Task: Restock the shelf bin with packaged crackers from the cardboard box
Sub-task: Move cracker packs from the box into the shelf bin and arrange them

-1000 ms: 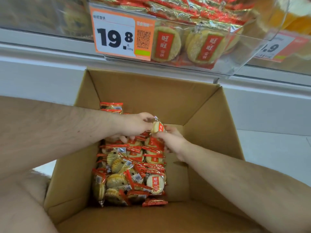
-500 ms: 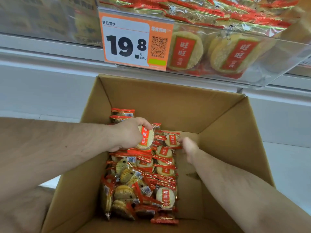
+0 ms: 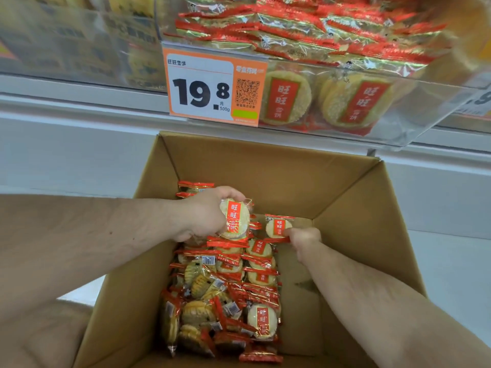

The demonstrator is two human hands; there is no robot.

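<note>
Left hand (image 3: 204, 216) had lifted its cracker pack (image 3: 235, 219) clear of the box (image 3: 345, 197); right hand (image 3: 303, 239) newly pinched a second pack (image 3: 277, 226). Both ready for the bin (image 3: 398, 128) above.

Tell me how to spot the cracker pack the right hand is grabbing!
Look in the cardboard box below the shelf bin. At the far end of the cracker pile, the right hand pinches one pack. It stands upright and apart, near the box's bare right side.
</note>
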